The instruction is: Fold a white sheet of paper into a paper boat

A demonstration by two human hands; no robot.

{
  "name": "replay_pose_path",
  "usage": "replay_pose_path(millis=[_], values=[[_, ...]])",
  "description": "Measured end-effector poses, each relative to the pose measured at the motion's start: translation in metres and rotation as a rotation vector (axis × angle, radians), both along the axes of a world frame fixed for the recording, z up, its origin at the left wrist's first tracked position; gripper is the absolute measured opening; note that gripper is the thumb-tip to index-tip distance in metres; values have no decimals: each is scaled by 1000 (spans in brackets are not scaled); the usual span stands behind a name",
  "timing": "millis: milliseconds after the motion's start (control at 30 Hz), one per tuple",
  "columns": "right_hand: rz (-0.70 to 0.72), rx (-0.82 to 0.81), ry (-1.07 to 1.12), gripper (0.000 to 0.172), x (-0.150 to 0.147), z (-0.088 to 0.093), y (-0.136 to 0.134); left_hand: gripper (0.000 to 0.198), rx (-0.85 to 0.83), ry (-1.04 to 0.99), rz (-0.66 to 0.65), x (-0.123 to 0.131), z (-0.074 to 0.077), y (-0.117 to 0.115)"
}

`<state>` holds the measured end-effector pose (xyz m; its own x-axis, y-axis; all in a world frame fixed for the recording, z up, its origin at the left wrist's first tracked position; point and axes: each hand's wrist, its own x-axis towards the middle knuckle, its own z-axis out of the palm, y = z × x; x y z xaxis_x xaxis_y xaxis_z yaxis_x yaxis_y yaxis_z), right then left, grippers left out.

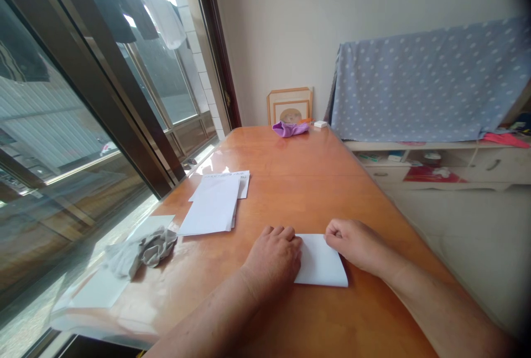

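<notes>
A folded sheet of white paper [318, 263] lies on the wooden table, its right edge rounded like a soft fold. Over its left end rests my left hand [277, 253], knuckles bent and fingers curled closed against the paper. At the far right corner, my right hand [350, 242] is closed, thumb and curled forefinger gripping the paper's edge. The left fingertips are mostly hidden behind the hand itself. To the left lies a stack of white paper sheets [213, 206], with handwriting along the top of one sheet.
A crumpled grey cloth [155, 247] lies on pale sheets at the table's left. Purple cloth [289, 129] and a small white box [320, 124] sit at the far end. Glass doors [83, 98] flank the left; a cabinet under a dotted blue cloth [423, 81] stands right.
</notes>
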<state>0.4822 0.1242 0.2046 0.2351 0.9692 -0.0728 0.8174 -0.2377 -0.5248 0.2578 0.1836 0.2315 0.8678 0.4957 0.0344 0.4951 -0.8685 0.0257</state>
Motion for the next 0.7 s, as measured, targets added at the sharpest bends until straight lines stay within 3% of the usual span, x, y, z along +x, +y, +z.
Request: replay_pose_path(millis=[700], values=[[-46,-13,-113,19,-7,3,2,24,25,-76,37,-4,-3,-12]])
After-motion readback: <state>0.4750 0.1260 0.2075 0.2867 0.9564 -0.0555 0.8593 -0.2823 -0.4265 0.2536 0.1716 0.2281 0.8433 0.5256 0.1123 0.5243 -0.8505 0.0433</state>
